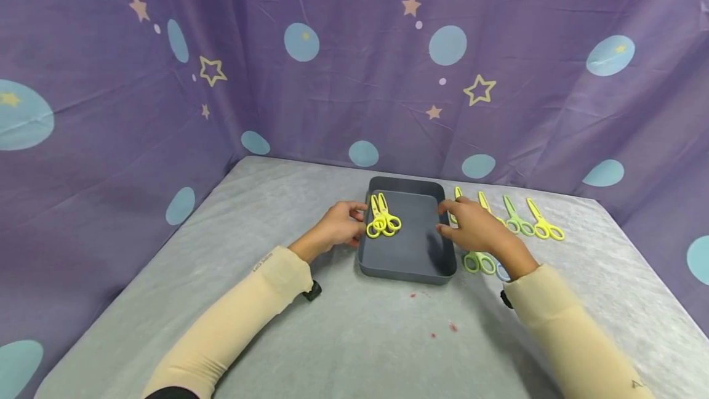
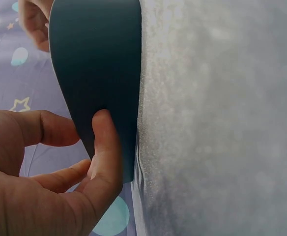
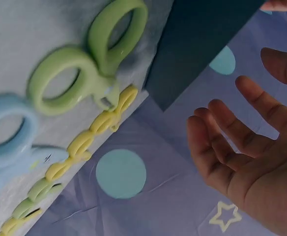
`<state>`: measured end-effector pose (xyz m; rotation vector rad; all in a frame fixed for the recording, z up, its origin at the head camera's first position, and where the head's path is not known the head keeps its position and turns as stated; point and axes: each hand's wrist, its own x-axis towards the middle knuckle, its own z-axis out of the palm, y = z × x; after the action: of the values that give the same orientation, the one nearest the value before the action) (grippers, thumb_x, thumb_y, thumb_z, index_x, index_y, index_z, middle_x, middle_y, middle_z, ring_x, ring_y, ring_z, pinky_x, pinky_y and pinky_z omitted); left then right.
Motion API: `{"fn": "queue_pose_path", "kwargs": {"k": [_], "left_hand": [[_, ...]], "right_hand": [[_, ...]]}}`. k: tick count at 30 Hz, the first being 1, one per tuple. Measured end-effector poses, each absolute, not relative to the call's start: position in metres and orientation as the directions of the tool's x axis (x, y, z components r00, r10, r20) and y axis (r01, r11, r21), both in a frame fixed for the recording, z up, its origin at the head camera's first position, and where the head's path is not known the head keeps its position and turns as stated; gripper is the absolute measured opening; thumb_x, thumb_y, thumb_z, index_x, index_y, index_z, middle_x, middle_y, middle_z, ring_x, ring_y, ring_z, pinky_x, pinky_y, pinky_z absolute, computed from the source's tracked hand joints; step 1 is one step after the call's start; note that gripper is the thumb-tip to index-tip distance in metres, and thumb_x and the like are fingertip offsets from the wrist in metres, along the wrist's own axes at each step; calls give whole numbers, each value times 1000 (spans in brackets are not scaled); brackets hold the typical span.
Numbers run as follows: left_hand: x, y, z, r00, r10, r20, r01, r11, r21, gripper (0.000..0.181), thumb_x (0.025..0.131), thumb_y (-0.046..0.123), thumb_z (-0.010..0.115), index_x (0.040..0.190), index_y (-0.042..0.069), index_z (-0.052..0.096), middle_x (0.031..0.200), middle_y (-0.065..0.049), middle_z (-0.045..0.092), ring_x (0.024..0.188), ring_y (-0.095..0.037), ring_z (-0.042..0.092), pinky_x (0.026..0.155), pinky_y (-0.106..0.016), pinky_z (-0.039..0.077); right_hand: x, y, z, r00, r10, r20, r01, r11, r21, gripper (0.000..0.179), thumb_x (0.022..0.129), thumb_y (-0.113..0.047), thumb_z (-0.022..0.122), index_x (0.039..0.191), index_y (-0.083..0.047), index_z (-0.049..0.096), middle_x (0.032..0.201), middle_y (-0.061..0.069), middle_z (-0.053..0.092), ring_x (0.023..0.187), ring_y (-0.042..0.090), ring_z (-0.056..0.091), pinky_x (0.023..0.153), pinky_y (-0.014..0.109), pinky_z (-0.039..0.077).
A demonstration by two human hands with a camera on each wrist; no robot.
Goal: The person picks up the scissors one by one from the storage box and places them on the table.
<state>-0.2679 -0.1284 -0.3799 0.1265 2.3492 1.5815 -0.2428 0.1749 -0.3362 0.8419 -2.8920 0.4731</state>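
A dark grey rectangular tray (image 1: 410,263) lies on the table with two pairs of yellow scissors (image 1: 382,217) inside, near its left wall. My left hand (image 1: 340,223) is at the tray's left side. In the left wrist view, a fingertip (image 2: 104,123) presses on the outer wall while other fingertips are right at the rim. Over the right rim hovers my right hand (image 1: 473,225), fingers loosely bent with nothing between them, as the right wrist view shows. Green scissors (image 3: 60,81) and blue scissors (image 3: 8,128) lie beside the tray, partly covered by that hand in the head view.
Right of the tray, a back row holds yellow scissors (image 1: 545,226), green scissors (image 1: 515,220) and more yellow ones. A grey cloth (image 1: 310,337) covers the table, with small red spots (image 1: 453,327) in front of the tray. A purple curtain (image 1: 354,79) hangs behind.
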Motion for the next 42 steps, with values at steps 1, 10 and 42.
{"fn": "queue_pose_path", "kwargs": {"k": [1,10,42], "left_hand": [[-268,-128,-380,-950,240,-201,-95,389,916,61,93,1,65,151,6,49,123,-14,54,77,-25,67,65,-39,63],[-269,-127,-380,-950,234,-206,-103,388,916,61,93,1,66,151,6,49,122,-14,54,75,-25,66,65,-40,63],[-269,-127,-380,-951,229,-209,-103,403,910,59,93,-1,63,151,7,50,127,-16,55,75,-24,67,66,-40,63]], "right_hand": [[-244,172,-337,-845,-508,169,-535,804,-260,31,95,-22,71,120,-3,67,111,22,64,93,33,63,82,53,54],[-260,145,-343,-850,-517,105,-526,820,-226,45,97,-29,70,135,-6,62,120,22,60,97,36,62,84,54,54],[-284,82,-358,-765,-525,-374,-471,851,-232,84,97,-49,67,165,-32,21,170,9,17,151,50,17,112,74,28]]}}
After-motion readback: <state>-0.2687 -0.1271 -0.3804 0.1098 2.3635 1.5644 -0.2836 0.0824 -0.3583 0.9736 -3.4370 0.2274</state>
